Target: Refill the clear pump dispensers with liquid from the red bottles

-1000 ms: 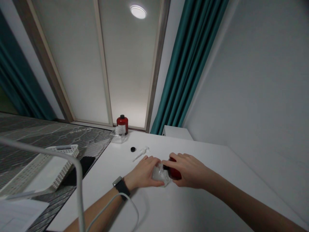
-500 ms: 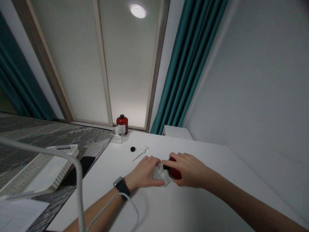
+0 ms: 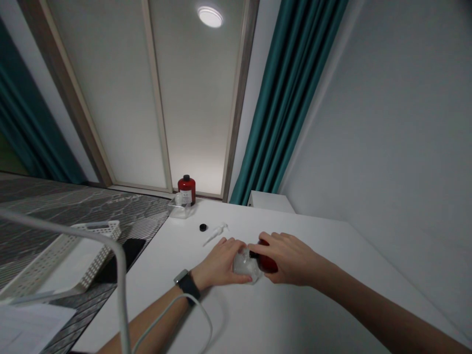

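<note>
My left hand (image 3: 224, 263) is wrapped round a clear, see-through container (image 3: 245, 264) on the white table. My right hand (image 3: 289, 258) grips a dark red bottle (image 3: 267, 264), tilted on its side with its black neck pointing left over the clear container. Whether liquid flows is too small to tell. Beyond my left hand lie a white pump dispenser head (image 3: 217, 233) and a small black cap (image 3: 202, 227).
A second red bottle (image 3: 187, 189) with a black cap stands at the far table edge, behind a clear box (image 3: 179, 210). At left are a white perforated basket (image 3: 59, 260), paper (image 3: 33, 327) and a pale curved tube (image 3: 120, 265). A white cable (image 3: 195, 301) crosses my left forearm.
Almost nothing differs. Both hands keep their places, with the red bottle still tilted over the clear container.
</note>
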`<state>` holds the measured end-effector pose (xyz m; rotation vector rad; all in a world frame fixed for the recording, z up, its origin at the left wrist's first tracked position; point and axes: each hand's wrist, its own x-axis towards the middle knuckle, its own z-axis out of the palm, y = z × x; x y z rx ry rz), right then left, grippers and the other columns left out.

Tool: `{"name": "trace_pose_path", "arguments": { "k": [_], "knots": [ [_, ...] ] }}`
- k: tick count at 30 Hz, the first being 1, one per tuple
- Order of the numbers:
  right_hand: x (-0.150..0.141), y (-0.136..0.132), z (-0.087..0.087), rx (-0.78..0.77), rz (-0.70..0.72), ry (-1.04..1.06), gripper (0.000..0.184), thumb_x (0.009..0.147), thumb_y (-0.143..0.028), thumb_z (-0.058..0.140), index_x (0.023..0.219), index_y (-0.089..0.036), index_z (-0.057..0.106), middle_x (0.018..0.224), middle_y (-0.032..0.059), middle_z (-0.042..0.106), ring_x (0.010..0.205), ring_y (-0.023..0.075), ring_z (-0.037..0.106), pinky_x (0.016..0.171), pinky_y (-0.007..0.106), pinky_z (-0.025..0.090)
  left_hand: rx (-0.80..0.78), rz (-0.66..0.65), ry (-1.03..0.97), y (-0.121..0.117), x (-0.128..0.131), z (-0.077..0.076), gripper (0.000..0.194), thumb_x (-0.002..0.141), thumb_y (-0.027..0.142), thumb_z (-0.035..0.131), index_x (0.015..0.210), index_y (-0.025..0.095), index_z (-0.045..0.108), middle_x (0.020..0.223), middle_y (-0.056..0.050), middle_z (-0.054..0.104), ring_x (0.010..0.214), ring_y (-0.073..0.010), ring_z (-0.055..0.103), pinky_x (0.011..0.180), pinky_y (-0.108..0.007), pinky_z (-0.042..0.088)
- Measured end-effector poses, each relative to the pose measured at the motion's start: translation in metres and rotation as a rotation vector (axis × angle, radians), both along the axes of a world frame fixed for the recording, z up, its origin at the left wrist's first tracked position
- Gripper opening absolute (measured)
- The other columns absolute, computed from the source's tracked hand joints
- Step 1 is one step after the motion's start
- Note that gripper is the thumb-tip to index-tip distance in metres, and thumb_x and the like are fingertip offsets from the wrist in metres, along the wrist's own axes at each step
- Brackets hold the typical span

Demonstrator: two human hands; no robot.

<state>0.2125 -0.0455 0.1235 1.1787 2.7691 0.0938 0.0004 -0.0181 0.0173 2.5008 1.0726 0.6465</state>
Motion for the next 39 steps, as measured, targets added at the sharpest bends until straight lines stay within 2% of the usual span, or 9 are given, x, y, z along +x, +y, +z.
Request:
{"name": "trace_pose_path", "arguments": {
  "k": [27,39],
  "knots": [
    [-0.0006,0.0001,-0.0008,0.000,-0.006,-0.010,0.054,0.079,-0.029,0.064,0.132,-0.032,0.051,0.108,0.0075,0.061,0.083,0.0244,0.063,0.069,0.035,0.040,-0.018,-0.020,-0.023,0.0006,0.0005,-0.0005,0.058,0.066,0.047,0.083,0.108,0.019,0.054,0.107,-0.008,0.066,0.097,-0.0286,0.061,0.086,-0.039,0.043],
    [-0.0007,0.0015,-0.0016,0.009,-0.004,-0.020,0.056,0.079,-0.031,0.064,0.133,-0.032,0.050,0.109,0.0080,0.062,0.084,0.0258,0.064,0.069,0.035,0.041,-0.015,-0.035,-0.006,-0.0003,0.0009,0.0041,0.058,0.066,0.045,0.085,0.106,0.019,0.053,0.110,-0.008,0.063,0.100,-0.0296,0.060,0.086,-0.039,0.043]
  ]
}}
